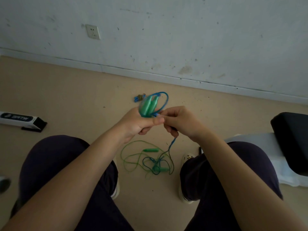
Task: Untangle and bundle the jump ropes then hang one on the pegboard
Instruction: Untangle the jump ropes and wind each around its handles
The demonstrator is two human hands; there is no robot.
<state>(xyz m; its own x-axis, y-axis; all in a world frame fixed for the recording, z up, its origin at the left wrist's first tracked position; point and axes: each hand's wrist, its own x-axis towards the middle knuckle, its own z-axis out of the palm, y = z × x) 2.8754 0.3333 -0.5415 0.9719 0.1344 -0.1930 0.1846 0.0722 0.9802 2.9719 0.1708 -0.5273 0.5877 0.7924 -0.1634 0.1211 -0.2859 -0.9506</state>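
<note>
My left hand (138,123) grips a pair of pale green jump rope handles (148,105) upright, with a blue cord (164,101) looped around them. My right hand (179,121) pinches that blue cord just beside the handles, and the cord runs down from it to the floor. On the floor between my knees lies a tangle of green and blue cord (150,161) with a green handle (150,150) and a second green handle (164,169) in it. No pegboard is in view.
A small blue and brown item (139,97) lies on the floor beyond my hands. A long white and black box (21,120) lies at the left. A black cushioned seat (290,139) stands at the right. The white wall carries a socket (92,31).
</note>
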